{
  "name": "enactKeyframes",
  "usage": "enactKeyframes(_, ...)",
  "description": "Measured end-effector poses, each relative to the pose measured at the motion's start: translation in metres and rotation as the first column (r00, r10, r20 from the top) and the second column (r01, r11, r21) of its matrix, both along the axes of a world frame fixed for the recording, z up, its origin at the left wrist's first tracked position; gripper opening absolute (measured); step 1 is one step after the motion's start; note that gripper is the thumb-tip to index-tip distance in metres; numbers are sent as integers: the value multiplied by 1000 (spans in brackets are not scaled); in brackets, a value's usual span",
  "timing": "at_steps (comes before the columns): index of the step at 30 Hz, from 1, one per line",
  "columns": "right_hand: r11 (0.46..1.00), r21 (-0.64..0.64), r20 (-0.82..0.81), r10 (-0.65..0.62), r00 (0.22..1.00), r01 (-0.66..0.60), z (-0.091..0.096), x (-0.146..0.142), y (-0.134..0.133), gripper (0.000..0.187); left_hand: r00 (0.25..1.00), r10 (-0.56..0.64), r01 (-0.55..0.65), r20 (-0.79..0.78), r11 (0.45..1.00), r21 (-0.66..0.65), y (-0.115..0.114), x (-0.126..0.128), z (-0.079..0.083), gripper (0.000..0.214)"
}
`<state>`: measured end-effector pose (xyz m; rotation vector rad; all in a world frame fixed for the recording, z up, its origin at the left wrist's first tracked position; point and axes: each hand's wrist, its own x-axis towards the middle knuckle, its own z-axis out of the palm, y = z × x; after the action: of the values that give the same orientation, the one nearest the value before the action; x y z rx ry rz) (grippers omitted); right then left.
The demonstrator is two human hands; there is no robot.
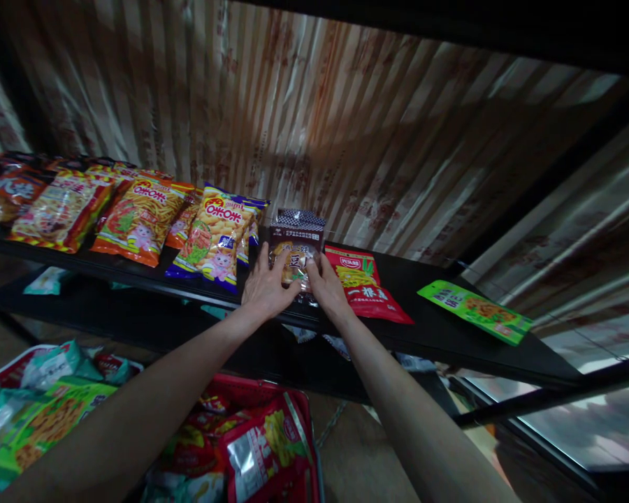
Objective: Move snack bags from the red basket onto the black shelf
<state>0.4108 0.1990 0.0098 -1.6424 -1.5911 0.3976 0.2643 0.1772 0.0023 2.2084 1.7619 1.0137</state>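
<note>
A brown snack bag [297,241] with a checkered top edge stands upright on the black shelf [398,335], propped near the back. My left hand [270,283] presses along its left side, thumb across the lower front. From the right, my right hand [326,281] grips the other side, fingers over the front. Between them, the hands cover part of the bag's lower half. A red snack bag [364,283] lies just right of my right hand. Left of my left hand leans a yellow and blue snack bag [213,237].
An orange snack bag [142,218] and several others line the shelf's left. A green snack bag [474,309] lies toward the right end. Below are a red basket [308,426] of snack bags and another filled container [10,360]. Corrugated sheeting [230,105] backs the shelf.
</note>
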Motion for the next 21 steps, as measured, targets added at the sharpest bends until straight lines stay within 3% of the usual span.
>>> enactKeyframes(5, 998, 57, 51, 15, 999, -18, -6, -2, 0, 62, 999, -17, 17, 30, 1000, -3, 1, -1, 0, 66)
enactKeyframes(10, 976, 218, 144, -29, 989, -3, -10, -5, 0, 76, 997, -61, 58, 52, 997, 52, 4, -3, -2, 65)
enactKeyframes(21, 981, 171, 301, 37, 953, -92, -13, -11, -2, 66, 998, -55, 55, -5, 998, 31, 6, -2, -2, 70)
